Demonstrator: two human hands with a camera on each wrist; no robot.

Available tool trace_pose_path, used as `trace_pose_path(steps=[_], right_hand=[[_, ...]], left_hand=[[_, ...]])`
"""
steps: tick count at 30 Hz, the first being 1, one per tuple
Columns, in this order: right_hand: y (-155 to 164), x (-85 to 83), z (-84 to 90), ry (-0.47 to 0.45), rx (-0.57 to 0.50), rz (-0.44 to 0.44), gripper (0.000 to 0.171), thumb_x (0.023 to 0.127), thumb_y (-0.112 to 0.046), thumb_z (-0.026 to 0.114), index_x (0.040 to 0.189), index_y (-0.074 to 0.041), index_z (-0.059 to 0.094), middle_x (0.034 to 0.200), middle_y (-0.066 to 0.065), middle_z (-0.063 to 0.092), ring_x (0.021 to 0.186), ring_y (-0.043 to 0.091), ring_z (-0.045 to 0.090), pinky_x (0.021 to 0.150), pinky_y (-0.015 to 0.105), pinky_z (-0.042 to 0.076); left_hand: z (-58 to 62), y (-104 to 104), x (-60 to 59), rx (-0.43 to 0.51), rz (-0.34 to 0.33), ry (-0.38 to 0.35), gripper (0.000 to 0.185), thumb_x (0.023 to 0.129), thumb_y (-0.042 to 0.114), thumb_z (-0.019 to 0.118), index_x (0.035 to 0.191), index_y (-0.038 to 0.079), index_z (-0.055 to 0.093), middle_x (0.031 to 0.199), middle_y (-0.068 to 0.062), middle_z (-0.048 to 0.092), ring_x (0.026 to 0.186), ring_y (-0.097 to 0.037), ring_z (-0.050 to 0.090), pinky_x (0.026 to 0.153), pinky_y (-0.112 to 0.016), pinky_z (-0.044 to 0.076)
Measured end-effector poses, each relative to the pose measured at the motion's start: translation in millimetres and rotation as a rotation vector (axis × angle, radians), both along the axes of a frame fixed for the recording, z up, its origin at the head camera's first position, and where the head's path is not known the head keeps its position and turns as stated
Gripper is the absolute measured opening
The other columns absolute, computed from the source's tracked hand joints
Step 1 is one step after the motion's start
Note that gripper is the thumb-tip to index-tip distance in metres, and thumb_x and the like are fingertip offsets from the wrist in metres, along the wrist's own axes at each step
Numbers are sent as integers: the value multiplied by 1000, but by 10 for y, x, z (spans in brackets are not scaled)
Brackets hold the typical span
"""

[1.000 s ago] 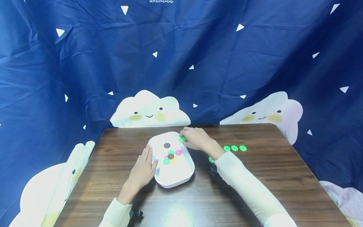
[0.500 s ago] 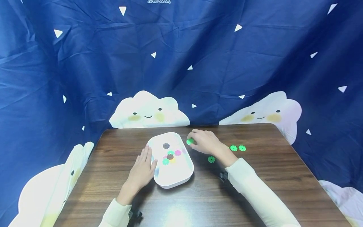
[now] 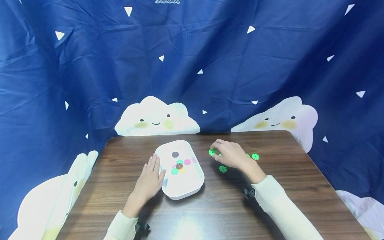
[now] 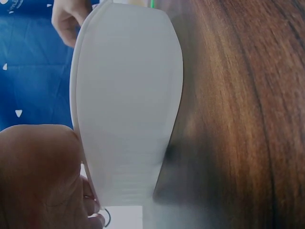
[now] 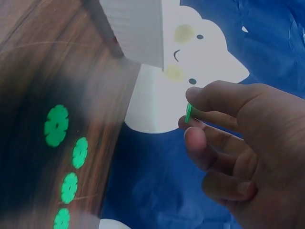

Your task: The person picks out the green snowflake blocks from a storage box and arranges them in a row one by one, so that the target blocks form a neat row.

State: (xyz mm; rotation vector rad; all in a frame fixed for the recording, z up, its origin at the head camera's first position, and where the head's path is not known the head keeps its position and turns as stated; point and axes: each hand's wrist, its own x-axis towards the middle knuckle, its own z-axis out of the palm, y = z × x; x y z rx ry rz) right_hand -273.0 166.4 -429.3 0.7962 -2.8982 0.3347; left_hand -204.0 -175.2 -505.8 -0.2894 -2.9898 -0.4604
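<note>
Since a second ago the right hand (image 3: 229, 155) has carried its green flower disc (image 3: 212, 152) off the white tray (image 3: 183, 193) rim and out to the tray's right, pinching it on edge between thumb and fingertips just above the wood. Loose green discs (image 5: 56, 125) lie in a row further right of the tray, beyond that hand, while the left hand (image 3: 150, 180) rests flat-fingered against the tray's left wall. Everything sits on a dark wooden table (image 3: 294, 186) before a blue cloud-printed curtain (image 3: 90, 66).
</note>
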Motion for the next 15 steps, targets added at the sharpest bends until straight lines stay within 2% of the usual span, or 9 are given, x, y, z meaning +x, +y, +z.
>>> trace_pose_path(steps=[9, 15], right_hand=[[230, 92, -49, -1, -24, -39, 21, 87, -34, 71, 108, -28, 70, 102, -12, 63, 69, 11, 59, 58, 33, 47], [357, 124, -92, -9, -29, -61, 24, 87, -34, 72, 109, -27, 70, 107, -12, 63, 78, 15, 65, 63, 38, 50]], left_hand=[[64, 13, 26, -30, -2, -12, 69, 105, 41, 35, 154, -5, 19, 163, -21, 12, 152, -35, 13, 122, -55, 19], [50, 10, 18, -29, 0, -8, 69, 105, 41, 35, 154, -5, 20, 163, -21, 13, 152, -36, 13, 122, -55, 19]])
